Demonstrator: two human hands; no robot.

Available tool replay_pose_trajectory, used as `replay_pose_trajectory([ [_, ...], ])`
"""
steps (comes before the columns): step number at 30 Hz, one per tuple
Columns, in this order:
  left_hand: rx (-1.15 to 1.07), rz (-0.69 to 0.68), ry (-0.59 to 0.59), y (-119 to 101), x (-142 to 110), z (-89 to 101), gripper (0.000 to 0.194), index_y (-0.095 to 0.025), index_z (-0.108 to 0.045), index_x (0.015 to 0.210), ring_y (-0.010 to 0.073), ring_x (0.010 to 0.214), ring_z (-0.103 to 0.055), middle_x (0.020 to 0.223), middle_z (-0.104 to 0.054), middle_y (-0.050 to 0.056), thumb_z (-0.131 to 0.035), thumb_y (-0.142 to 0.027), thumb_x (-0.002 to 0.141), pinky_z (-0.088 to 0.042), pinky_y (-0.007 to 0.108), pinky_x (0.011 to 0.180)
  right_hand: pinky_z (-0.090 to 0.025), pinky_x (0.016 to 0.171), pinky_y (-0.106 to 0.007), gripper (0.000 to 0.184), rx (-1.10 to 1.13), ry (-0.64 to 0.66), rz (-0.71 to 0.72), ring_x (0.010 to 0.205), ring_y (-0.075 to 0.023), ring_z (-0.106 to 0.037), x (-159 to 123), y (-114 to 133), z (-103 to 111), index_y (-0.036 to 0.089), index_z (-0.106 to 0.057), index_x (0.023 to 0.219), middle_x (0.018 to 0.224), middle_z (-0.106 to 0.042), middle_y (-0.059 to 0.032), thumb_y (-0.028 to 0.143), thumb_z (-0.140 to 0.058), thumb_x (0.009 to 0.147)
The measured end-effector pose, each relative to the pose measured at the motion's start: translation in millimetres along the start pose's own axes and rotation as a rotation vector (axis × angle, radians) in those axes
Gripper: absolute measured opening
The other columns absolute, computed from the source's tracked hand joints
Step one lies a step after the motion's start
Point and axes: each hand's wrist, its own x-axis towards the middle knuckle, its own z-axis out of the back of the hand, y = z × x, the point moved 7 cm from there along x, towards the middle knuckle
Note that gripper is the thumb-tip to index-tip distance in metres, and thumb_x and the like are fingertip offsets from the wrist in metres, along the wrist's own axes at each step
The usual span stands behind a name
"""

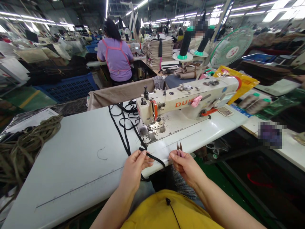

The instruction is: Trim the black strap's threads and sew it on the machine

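My left hand (136,163) pinches a narrow black strap (156,159) near the table's front edge. One end of the strap hangs to the right, and more of it runs back over the table in loose loops (126,122) beside the sewing machine. In my right hand (184,165) is a pair of small thread snips (179,147) with pinkish handles, their blades pointing up and slightly apart. The two hands are a short way from each other, in front of the sewing machine (186,98). Its needle area lies just beyond my left hand.
The white table (78,149) has a printed ruler line. A heap of olive straps (30,149) lies at the left. Black thread cones (186,44) and a green fan (232,47) stand behind the machine. A person in a purple top (116,58) sits ahead.
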Motion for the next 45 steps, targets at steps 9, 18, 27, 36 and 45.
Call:
replay_pose_trajectory([
  [9, 0.022, -0.149, -0.046, -62, 8, 28.5, 0.035, -0.013, -0.072, 0.077, 0.0127, 0.068, -0.062, 0.071, -0.064, 0.002, -0.088, -0.044, 0.073, -0.051, 0.021, 0.058, -0.039, 0.062, -0.029, 0.03, -0.537, -0.363, 0.24, 0.069, -0.0189, -0.055, 6, 55, 81, 0.022, -0.077, 0.089, 0.073, -0.065, -0.002, 0.048, -0.076, 0.076],
  [18, 0.106, -0.325, 0.052, -129, -10, 40.5, 0.02, -0.015, -0.074, 0.086, 0.0082, 0.065, -0.051, 0.078, -0.061, 0.001, -0.082, -0.033, 0.082, -0.042, 0.019, 0.057, -0.054, 0.091, -0.049, 0.051, -1.328, -0.426, 0.579, 0.1, -0.0361, -0.068, 43, 79, 82, 0.011, -0.066, 0.129, 0.11, -0.07, -0.021, 0.039, -0.058, 0.087],
  [27, 0.767, -0.352, 0.104, -211, -5, 76.7, 0.026, -0.016, -0.071, 0.087, 0.0145, 0.061, -0.057, 0.07, -0.065, 0.004, -0.073, -0.042, 0.088, -0.045, 0.025, 0.057, -0.048, 0.065, -0.029, 0.028, -0.891, 0.238, 0.441, 0.067, -0.0188, -0.06, 21, 48, -9, 0.022, -0.066, 0.091, 0.072, -0.063, -0.0007, 0.045, -0.052, 0.099],
  [36, 1.14, -0.855, -0.477, -248, 4, 116.2, 0.02, -0.019, -0.069, 0.105, 0.0307, 0.118, -0.066, 0.125, -0.068, 0.013, -0.069, -0.021, 0.085, -0.049, 0.049, 0.109, -0.051, 0.074, -0.031, 0.022, -0.956, 0.66, 0.121, 0.082, -0.0232, -0.07, -7, -31, -46, 0.023, -0.079, 0.103, 0.094, -0.078, -0.0065, 0.027, -0.071, 0.083],
  [45, 1.443, -0.722, 0.07, -99, 8, 86.4, 0.044, -0.023, -0.064, 0.139, 0.031, 0.145, -0.05, 0.151, -0.059, 0.013, -0.062, -0.025, 0.095, -0.036, 0.053, 0.124, -0.034, 0.123, -0.049, 0.077, -0.758, 0.747, 0.095, 0.144, -0.0376, -0.047, -11, -79, -87, 0.018, -0.061, 0.146, 0.157, -0.052, -0.0166, 0.046, -0.08, 0.077],
])
